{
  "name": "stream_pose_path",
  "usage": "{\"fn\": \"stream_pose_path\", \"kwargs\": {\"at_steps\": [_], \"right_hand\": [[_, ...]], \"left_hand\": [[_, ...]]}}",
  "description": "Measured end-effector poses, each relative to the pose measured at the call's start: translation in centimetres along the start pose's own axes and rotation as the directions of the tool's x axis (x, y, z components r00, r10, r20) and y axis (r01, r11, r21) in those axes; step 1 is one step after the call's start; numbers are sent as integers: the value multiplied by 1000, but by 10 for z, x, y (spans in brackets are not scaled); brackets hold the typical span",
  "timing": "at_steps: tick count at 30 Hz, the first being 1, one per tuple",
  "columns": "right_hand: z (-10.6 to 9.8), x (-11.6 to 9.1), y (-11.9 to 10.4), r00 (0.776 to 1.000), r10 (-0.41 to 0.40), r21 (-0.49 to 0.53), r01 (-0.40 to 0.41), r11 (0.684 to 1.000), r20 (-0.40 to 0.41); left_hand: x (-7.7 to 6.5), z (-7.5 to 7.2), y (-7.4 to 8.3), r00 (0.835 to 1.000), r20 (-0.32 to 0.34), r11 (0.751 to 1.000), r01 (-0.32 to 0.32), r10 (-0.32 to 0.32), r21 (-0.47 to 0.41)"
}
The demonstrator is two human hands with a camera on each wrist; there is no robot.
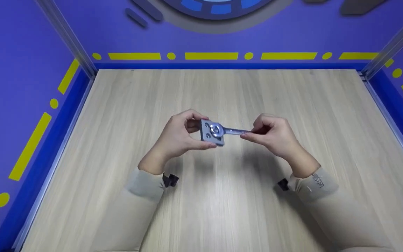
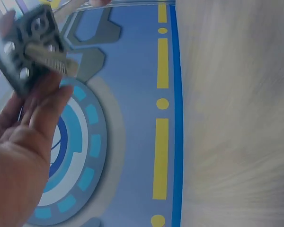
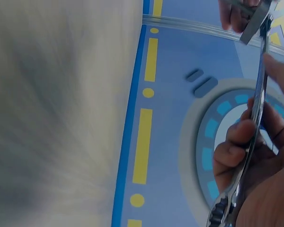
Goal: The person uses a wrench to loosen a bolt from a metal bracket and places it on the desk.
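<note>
My left hand holds a square metal plate by its edges, raised above the table. The plate has several holes, and a bolt passes through its middle. In the left wrist view the threaded shank sticks out from the plate's back. My right hand grips a ring wrench by its handle. One ring end of the wrench sits around the bolt head. Its other end, a toothed ring, shows below the fingers in the right wrist view.
Both hands are over a light wood-grain table. Blue panels with yellow markings enclose its back and sides. A metal corner post stands at the back left. Small black devices are worn at both wrists.
</note>
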State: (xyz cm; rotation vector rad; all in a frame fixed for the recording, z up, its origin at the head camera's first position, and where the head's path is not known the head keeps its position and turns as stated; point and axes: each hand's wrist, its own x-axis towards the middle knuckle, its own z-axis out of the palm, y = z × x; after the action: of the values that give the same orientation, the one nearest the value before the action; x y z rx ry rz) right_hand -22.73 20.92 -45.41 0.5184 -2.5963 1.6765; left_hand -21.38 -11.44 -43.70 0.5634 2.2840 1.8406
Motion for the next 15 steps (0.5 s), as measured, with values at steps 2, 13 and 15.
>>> {"fn": "stream_pose_path", "kwargs": {"at_steps": [2,13,15], "right_hand": [[-3,-2,2,997,-65,19,65,998,45],[-11,-12,4,788,-502,29,527,849,355],[-12,-12,2,758,-541,13,577,817,366]], "left_hand": [[-2,-2,1,993,116,1000,7,-4,-29],[-7,19,-7,722,685,991,132,-103,10],[-7,20,-9,701,701,988,152,-130,31]]}}
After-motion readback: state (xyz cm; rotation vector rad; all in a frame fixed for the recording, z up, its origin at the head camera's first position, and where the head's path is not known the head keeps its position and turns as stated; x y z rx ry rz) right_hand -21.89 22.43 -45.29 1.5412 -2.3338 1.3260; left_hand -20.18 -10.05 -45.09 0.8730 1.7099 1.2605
